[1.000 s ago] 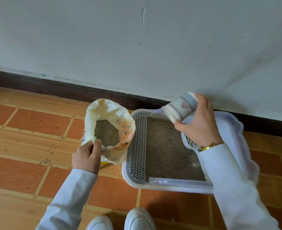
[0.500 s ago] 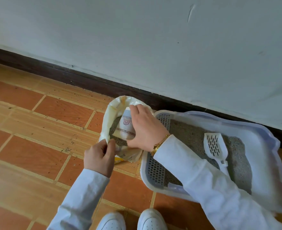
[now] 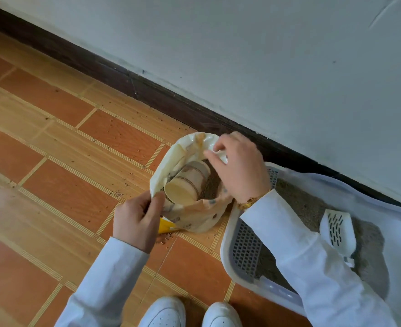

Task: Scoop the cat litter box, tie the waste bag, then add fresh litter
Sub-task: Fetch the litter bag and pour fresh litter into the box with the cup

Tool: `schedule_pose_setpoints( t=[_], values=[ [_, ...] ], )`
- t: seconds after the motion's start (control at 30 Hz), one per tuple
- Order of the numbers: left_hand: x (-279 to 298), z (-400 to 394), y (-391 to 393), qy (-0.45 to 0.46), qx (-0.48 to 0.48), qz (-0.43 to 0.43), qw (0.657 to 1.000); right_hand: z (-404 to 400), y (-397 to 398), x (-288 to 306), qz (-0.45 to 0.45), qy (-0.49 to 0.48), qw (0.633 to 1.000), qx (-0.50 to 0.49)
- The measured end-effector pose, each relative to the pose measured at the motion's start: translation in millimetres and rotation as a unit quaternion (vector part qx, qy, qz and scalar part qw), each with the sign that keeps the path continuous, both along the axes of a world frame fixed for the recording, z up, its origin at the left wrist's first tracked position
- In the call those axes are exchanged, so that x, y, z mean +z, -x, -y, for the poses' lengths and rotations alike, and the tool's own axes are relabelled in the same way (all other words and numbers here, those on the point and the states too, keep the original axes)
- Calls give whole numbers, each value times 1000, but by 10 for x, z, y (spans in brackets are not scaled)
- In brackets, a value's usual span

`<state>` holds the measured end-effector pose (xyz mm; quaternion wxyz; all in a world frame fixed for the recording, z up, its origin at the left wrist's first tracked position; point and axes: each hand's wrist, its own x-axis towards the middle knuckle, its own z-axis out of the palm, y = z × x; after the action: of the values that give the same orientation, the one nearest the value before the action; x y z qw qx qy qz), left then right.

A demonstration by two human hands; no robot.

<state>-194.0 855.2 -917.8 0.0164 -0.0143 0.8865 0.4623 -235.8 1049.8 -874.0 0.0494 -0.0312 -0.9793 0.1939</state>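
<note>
Shoes (image 3: 190, 313) stand at the floor's near edge. Left hand (image 3: 137, 224) pinches the litter bag (image 3: 194, 215) rim; a paper cup (image 3: 187, 185) lies inside on litter. Right hand (image 3: 238, 166) pinches the far rim. Litter box (image 3: 228, 253) beside holds litter and scoop (image 3: 336, 230).

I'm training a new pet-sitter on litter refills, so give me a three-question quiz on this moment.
1. True or false: the right hand holds the paper cup.
2. Where does the litter scoop lie? A) on the floor tiles B) in the litter box on the litter C) inside the litter bag
3. Fill in: the left hand pinches the bag's ____ edge.

Key:
1. False: the cup lies on its side in the bag, on the litter; the right hand's fingers pinch the bag's far rim.
2. B
3. near
</note>
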Motion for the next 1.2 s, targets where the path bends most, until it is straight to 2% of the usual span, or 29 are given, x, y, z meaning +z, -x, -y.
schedule_pose_setpoints(
  t=[0.03, 0.07, 0.1, 0.2, 0.23, 0.33, 0.43, 0.73, 0.9, 1.2],
  values=[
    [6, 22, 13, -2, 4, 3, 1000, -43, 24, 37, -52, -42, 997, -28],
    [9, 40, 30, -3, 6, 6, 1000, -105, 63, 40, -64, -73, 994, -45],
    [12, 60, 47, -4, 6, 10, 1000, -171, 108, 23, -24, -76, 996, -51],
    [19, 103, 105, -3, 3, 15, 1000, -267, 267, -89, 193, 33, 980, -25],
    [23, 108, 118, -5, 3, 16, 1000, -265, 300, -142, 219, 44, 975, -15],
    [26, 119, 150, -26, 8, 29, 999, -213, 354, -236, 183, 8, 983, 10],
    [20, 153, 213, -45, 22, 44, 998, -167, 385, -223, 140, 15, 990, 25],
    [418, 345, 337, -29, 43, 91, 995, -55, 275, 154, 156, 42, 987, 19],
    [1411, 473, 341, -61, 111, 113, 985, 113, 181, 1088, 140, 71, 988, 10],
    [3967, 761, -20, -98, 137, 130, 977, 363, -139, 3683, 123, 121, 985, 16]
  ],
)
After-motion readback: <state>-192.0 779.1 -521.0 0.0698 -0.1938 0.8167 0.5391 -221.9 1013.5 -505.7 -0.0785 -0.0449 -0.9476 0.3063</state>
